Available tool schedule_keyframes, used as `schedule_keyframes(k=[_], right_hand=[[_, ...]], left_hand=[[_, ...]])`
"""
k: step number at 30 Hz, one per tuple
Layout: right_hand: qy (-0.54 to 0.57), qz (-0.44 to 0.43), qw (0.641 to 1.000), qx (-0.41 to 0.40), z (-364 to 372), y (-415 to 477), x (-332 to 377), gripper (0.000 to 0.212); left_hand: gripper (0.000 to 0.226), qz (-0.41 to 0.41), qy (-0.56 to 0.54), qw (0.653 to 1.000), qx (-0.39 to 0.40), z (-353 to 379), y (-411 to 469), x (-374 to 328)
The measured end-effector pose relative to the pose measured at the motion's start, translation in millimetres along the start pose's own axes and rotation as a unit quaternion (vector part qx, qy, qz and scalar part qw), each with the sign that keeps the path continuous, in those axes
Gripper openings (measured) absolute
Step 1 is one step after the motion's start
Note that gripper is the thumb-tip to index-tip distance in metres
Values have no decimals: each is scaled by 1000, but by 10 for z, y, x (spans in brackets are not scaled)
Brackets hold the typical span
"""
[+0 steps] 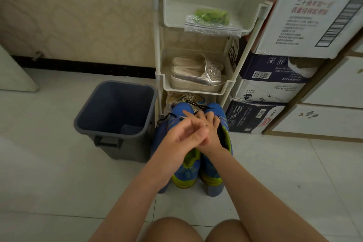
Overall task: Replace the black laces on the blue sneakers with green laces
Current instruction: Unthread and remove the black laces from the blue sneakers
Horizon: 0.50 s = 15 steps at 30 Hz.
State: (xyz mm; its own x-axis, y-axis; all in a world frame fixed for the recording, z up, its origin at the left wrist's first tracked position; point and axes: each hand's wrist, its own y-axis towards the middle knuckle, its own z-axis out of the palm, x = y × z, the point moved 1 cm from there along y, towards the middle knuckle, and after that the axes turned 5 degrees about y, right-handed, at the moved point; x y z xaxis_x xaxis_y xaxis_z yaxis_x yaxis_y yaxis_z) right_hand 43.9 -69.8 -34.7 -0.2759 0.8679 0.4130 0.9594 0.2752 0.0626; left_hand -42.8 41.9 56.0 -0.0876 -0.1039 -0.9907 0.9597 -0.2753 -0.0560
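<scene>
While our two hands meet over the laced fronts of the blue sneakers (pixel 196 165), the relation that matters is how the black laces (pixel 198 105) lie from our fingers. The pair stands side by side on the floor, heels toward us and toes toward the white shelf rack (pixel 159 76), so each shoe's long axis runs straight away from our knees. The loose black ends trail past the toes, on the far side of both hands, with one strand curling off to the left of the left shoe.

Our left hand (pixel 183 131) hovers above the left shoe with its fingers (pixel 189 117) loosely spread and holding nothing that we can make out. Our right hand (pixel 209 131) sits on the right shoe, fingers curled down at the eyelet area; whether they pinch a lace we cannot tell, since the left hand overlaps it.

We judge the right hand to be nearer the trailing ends, so pulling them should mean drawing along the shoe's axis, toward us or upward.

The green laces (pixel 212 16) wait in a clear bag on the rack's top tray, well apart from the hands and above them. A grey bin (pixel 115 110) stands just left of the shoes.
</scene>
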Motion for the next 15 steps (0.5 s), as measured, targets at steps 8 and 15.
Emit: schedule_keyframes(k=[8,15], right_hand=[[142,73,986,42,-140,54,247,27],[378,98,920,33,-253,-200,327,40]], left_hand=[[15,-51,206,955,-209,-319,174,710],[55,-66,427,891,-139,-413,245,1012]])
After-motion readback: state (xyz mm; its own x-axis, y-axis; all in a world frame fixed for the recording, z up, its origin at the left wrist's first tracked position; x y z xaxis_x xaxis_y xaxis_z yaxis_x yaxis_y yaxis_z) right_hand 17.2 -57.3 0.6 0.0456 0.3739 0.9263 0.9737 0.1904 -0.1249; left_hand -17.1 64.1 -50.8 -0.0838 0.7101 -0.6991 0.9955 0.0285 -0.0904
